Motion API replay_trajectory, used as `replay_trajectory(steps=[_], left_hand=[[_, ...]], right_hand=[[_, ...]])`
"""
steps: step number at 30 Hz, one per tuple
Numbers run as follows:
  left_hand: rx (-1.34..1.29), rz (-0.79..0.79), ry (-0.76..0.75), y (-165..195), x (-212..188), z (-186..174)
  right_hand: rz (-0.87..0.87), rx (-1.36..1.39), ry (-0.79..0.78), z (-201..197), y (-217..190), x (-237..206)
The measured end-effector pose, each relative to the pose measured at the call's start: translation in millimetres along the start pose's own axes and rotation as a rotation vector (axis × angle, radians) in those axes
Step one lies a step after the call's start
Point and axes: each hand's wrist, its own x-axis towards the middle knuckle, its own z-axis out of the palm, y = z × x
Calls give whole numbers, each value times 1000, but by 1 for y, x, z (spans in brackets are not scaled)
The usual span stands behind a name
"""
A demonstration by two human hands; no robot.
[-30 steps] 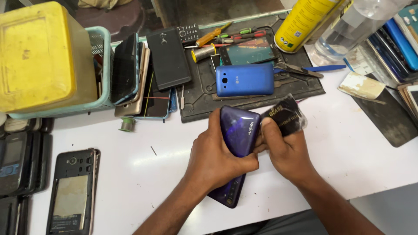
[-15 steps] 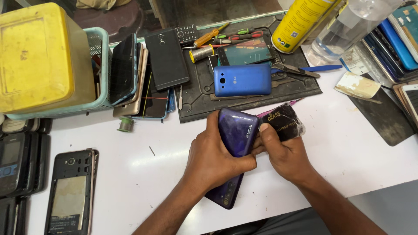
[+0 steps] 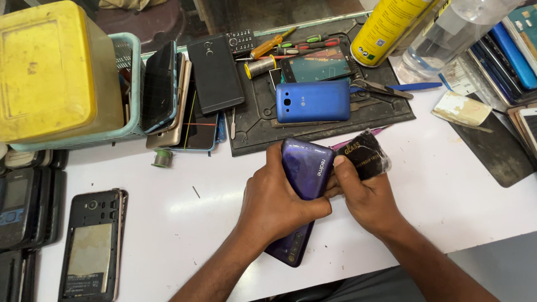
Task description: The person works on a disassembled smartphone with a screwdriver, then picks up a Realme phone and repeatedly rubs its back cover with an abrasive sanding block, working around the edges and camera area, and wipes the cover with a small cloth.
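While it lay back-up on the white worktable [image 3: 447,184], the purple smartphone [image 3: 305,179] showed a glossy, deep violet rear shell that darkened toward its lower end, where a camera strip sat near the table's front edge. It rested at a slant, upper end pointing toward the black repair mat [image 3: 263,131], lower end toward the person. Small pale lettering ran along one long side.

The left hand [image 3: 277,204] lay across the phone's middle from the left, knuckles up, its fingers curled over the shell and the thumb reaching along the near side, so that it clamped the phone down. The right hand [image 3: 366,198] came in from the right with the wrist low on the table; its thumb pressed against the phone's right edge, and its fingers were closed around a small black wrapped packet [image 3: 366,156] with gold print, held just beside the phone's upper right corner.

Just beyond the hands, a blue phone back cover [image 3: 313,100] lay on the mat, with screwdrivers [image 3: 279,47] behind it. An opened phone without its back [image 3: 92,243] lay well apart at the left, near a yellow box [image 3: 50,72] in a pale green basket [image 3: 131,84].
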Motion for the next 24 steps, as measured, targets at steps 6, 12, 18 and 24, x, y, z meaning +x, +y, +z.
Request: replay_trajectory(steps=[6,12,18,24], left_hand=[[-5,-28,-22,1,1,-3],[-24,43,7,-1,0,-2],[-19,8,11,0,1,-2],[-47,-19,3,2,0,-2]], right_hand=[[-2,85,-30,1,2,-1],[-26,63,-14,2,3,2],[14,29,-23,-2,4,1],[4,66,-38,-1,6,-3]])
